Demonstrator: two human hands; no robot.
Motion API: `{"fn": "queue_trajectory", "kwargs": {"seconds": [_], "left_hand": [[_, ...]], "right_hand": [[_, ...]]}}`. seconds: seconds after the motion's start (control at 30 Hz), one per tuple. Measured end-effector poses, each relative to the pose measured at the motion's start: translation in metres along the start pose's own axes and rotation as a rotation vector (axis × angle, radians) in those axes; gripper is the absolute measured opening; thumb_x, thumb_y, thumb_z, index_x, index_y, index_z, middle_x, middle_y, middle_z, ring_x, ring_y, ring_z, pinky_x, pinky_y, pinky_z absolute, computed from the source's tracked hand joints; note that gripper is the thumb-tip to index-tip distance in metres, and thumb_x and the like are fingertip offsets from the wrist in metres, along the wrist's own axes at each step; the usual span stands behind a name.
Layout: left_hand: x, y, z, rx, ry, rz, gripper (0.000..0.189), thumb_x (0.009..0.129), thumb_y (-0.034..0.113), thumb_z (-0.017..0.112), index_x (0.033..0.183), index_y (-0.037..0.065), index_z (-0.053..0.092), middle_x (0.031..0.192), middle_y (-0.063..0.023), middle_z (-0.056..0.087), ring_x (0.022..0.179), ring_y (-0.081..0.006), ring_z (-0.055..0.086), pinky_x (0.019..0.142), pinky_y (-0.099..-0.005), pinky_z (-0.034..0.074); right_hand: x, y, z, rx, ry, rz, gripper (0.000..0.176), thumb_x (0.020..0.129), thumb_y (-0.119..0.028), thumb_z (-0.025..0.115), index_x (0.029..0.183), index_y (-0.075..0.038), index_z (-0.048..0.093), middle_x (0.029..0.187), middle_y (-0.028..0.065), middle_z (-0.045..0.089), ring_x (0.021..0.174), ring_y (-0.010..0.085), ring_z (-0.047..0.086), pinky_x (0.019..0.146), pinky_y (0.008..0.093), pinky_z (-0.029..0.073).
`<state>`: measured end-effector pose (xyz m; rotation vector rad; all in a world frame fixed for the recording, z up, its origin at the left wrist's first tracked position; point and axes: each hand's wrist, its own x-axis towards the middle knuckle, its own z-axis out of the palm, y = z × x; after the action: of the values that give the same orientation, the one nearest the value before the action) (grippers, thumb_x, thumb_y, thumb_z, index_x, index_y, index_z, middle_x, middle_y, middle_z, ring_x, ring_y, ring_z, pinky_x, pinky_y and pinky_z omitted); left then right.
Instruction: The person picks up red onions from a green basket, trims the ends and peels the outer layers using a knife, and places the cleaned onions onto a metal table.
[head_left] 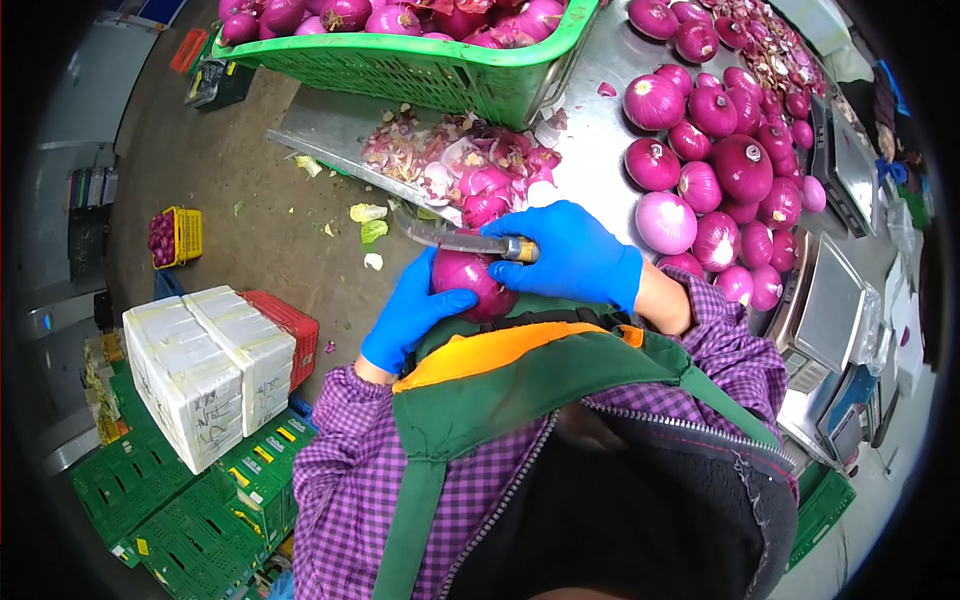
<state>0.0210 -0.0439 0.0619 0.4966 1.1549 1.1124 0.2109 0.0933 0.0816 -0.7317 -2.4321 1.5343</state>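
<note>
My left hand (415, 312), in a blue glove, is closed around the side of a large red onion (468, 283) close to my apron. My right hand (572, 250), gloved in blue too, grips a knife (455, 240) by its wooden handle. The curved blade points left and lies across the top of the onion. Just beyond the blade, onion peelings (470, 160) are heaped on the metal table. Many shiny red onions (743, 168) are piled to the right of my right hand.
A green crate (490, 85) full of red onions stands at the table's far side. Scales (830, 300) line the right. White foam boxes (210, 370) and green crates (200, 520) stand at lower left; leaf scraps (370, 222) lie on the floor.
</note>
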Motion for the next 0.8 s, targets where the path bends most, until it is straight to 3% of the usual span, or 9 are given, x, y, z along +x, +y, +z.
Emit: {"fn": "queue_trajectory", "kwargs": {"seconds": [0.07,0.23,0.3,0.4,0.47,0.57,0.63,0.7,0.8], "left_hand": [[-0.003,0.007,0.006,0.129,0.029,-0.088,0.09,0.065,0.016,0.083,0.14,0.003,0.034,0.135,-0.0127,0.046,0.123,-0.0243,0.047,0.105,-0.037,0.038],[-0.005,0.003,0.009,0.418,0.011,0.358,0.096,0.056,0.021,0.088,0.135,0.005,0.035,0.129,-0.0106,0.047,0.12,-0.0234,0.048,0.103,-0.037,0.04],[-0.003,-0.008,0.005,0.367,0.034,0.409,0.099,0.054,0.021,0.089,0.135,0.006,0.034,0.129,-0.0109,0.047,0.12,-0.0236,0.048,0.102,-0.0376,0.041],[0.0,-0.019,0.007,0.345,0.107,0.459,0.102,0.052,0.02,0.09,0.135,0.007,0.033,0.13,-0.0114,0.045,0.119,-0.0242,0.048,0.102,-0.0384,0.041],[0.004,-0.02,0.013,0.373,0.149,0.471,0.102,0.052,0.019,0.09,0.135,0.007,0.033,0.13,-0.0117,0.045,0.119,-0.0246,0.048,0.102,-0.0386,0.041],[0.003,-0.023,0.018,0.318,0.195,0.349,0.103,0.052,0.018,0.091,0.135,0.007,0.032,0.13,-0.0123,0.044,0.118,-0.0249,0.049,0.101,-0.0387,0.042],[0.005,-0.03,0.01,0.419,0.2,0.4,0.106,0.051,0.018,0.091,0.136,0.007,0.03,0.13,-0.0122,0.043,0.118,-0.025,0.049,0.102,-0.039,0.042],[0.003,-0.028,0.011,0.406,0.206,0.462,0.107,0.049,0.019,0.092,0.135,0.007,0.03,0.131,-0.0124,0.042,0.119,-0.0254,0.048,0.102,-0.0394,0.041],[0.004,-0.03,0.011,0.295,0.238,0.608,0.111,0.046,0.025,0.094,0.135,0.008,0.03,0.134,-0.0131,0.04,0.123,-0.0269,0.045,0.104,-0.0405,0.039]], "right_hand": [[0.001,0.005,0.006,-0.055,0.083,-0.074,0.031,0.077,-0.036,0.068,0.094,-0.01,0.068,0.078,0.0149,0.065,0.074,0.0326,0.064,0.066,0.0408,0.05],[0.012,0.036,0.017,-0.036,0.389,0.144,0.024,0.08,-0.031,0.065,0.086,-0.008,0.067,0.078,0.0169,0.065,0.07,0.0349,0.064,0.063,0.0434,0.05],[0.015,0.058,0.011,0.089,0.392,0.263,0.031,0.081,-0.035,0.066,0.085,-0.005,0.066,0.069,0.016,0.064,0.064,0.0356,0.064,0.061,0.0421,0.05],[0.007,0.042,0.012,0.282,0.277,0.345,0.034,0.079,-0.036,0.069,0.092,-0.005,0.065,0.079,0.0144,0.067,0.071,0.0331,0.065,0.064,0.04,0.05],[0.004,0.026,0.023,0.154,0.425,-0.106,0.038,0.076,-0.035,0.073,0.101,-0.007,0.063,0.094,0.013,0.067,0.08,0.0315,0.065,0.068,0.0398,0.05],[0.004,0.005,0.026,0.076,0.221,-0.057,0.041,0.075,-0.032,0.073,0.106,-0.008,0.061,0.104,0.0138,0.063,0.087,0.0324,0.063,0.071,0.0413,0.05],[0.014,0.022,0.029,0.157,0.278,-0.075,0.039,0.076,-0.033,0.072,0.104,-0.008,0.062,0.093,0.0145,0.064,0.082,0.034,0.064,0.07,0.0433,0.05],[0.019,0.041,0.019,0.035,0.275,0.151,0.037,0.078,-0.033,0.069,0.105,-0.009,0.062,0.086,0.0161,0.064,0.08,0.0345,0.064,0.07,0.0429,0.05],[0.011,0.063,0.014,-0.028,0.267,0.339,0.04,0.083,-0.025,0.065,0.12,-0.01,0.059,0.098,0.0173,0.066,0.085,0.0341,0.066,0.072,0.0393,0.051]]}}
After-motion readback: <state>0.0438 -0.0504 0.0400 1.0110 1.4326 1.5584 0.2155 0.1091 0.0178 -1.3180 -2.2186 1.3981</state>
